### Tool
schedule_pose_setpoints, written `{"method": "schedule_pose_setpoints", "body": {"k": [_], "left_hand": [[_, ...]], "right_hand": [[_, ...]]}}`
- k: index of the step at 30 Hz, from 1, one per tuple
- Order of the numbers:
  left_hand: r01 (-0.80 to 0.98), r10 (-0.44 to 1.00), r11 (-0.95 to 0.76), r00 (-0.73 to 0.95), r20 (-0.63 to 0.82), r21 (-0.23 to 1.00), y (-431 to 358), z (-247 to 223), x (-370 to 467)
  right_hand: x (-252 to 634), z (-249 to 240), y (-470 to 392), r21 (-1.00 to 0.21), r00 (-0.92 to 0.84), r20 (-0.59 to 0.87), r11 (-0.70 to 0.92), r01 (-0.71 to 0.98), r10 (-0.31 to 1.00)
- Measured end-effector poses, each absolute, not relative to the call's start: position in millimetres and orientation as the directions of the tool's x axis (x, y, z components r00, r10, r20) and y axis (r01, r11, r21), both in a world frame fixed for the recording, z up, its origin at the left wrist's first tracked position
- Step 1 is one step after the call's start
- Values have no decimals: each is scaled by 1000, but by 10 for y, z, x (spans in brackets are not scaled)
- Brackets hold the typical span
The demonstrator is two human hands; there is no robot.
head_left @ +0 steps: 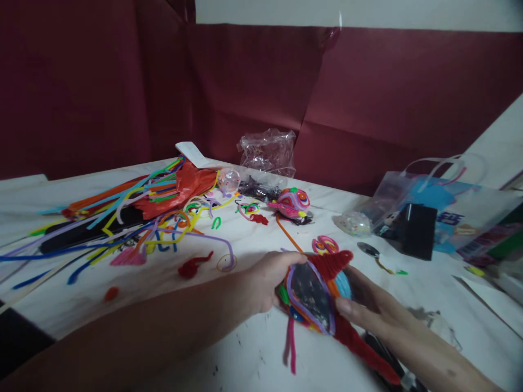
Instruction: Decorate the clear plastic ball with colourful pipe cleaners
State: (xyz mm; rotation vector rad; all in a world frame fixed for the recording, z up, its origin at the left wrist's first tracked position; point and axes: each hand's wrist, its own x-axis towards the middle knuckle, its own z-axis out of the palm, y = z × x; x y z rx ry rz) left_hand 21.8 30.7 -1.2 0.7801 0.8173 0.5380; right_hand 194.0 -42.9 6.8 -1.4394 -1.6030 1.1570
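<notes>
Both hands hold a pipe-cleaner craft [310, 294] just above the white tabletop. A lilac border surrounds its dark, shiny middle, and red fin-like pieces stick out at the top and lower right. Green, blue and orange bits line its left edge, and a pink strand hangs below. My left hand [272, 277] grips the upper left side. On the right side, my right hand [368, 307] presses with its thumb, its other fingers partly hidden behind. A similar round pink craft [292, 204] lies farther back, with a coiled pink-and-yellow piece [324, 244] nearer the hands.
Loose pipe cleaners [134, 218] and a red plastic bag [183, 185] spread over the left. At the back sit a crumpled clear bag [267, 152] and a clear ball [229, 179]. To the right stand a black box [419, 231] and a printed plastic bag [461, 212].
</notes>
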Motion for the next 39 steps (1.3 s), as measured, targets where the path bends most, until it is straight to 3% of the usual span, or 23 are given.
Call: {"method": "schedule_pose_setpoints", "body": {"k": [6, 13, 23, 34, 39], "left_hand": [[-100, 728, 612, 460, -509, 785, 159, 53, 212], [-92, 757, 516, 515, -403, 852, 89, 37, 188], [-31, 729, 532, 526, -439, 846, 90, 92, 165], [-26, 720, 515, 556, -416, 857, 46, 78, 157], [-36, 720, 519, 557, -414, 854, 19, 89, 166]], "right_hand": [[1875, 78, -299, -911, -190, -25, 56, 409, 981], [1969, 94, -325, -939, -153, -47, 8, 343, 987], [1975, 58, -310, -969, -33, -53, -44, 242, 998], [2139, 12, -400, -959, -87, -120, -92, 269, 989], [2030, -10, -408, -984, -86, -94, -79, 162, 992]]}}
